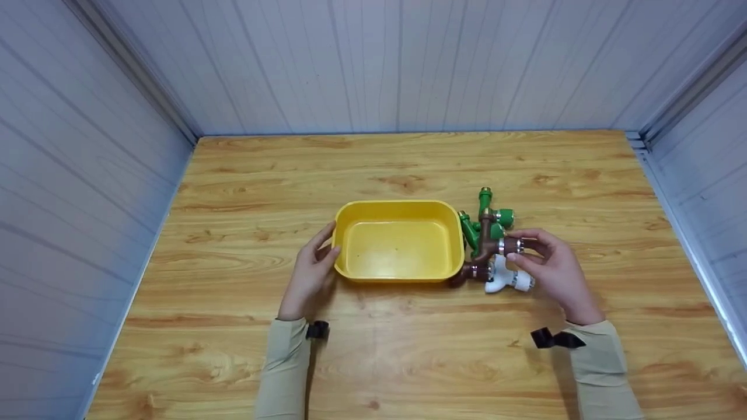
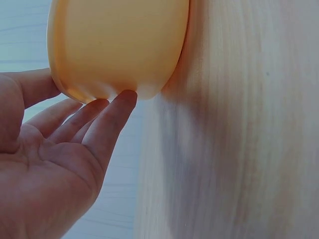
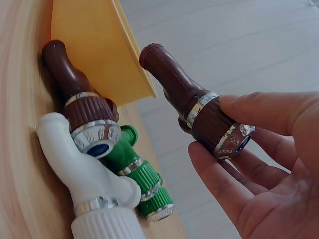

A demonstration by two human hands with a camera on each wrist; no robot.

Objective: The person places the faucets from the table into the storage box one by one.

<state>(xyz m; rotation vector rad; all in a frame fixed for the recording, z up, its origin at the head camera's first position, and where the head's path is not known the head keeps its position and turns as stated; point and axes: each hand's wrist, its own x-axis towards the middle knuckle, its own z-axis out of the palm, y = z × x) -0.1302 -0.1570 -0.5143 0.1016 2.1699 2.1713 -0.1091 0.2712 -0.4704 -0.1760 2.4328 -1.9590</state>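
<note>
Likely lift step: right hand [image 1: 554, 265] pinches brown fitting [image 3: 174, 79], left hand [image 1: 309, 271] grips bin [image 1: 397, 251] at 9 o'clock; next probably needs steadiness.

The desk [image 1: 408, 361] is finished in a honey-coloured wood grain, streaked with darker swirls. It's pretty much boxed in on three sides: a pale blue-grey back wall [image 1: 373, 64], plus a matching left wall [image 1: 70, 204] and right wall [image 1: 712, 116], all lined with thin darker stripes. The back corners are edged with brownish-grey trim [image 1: 134, 70], and a pale strip [image 1: 688, 251] is fitted along the right edge. Soft shadows are cast on the wood.
</note>
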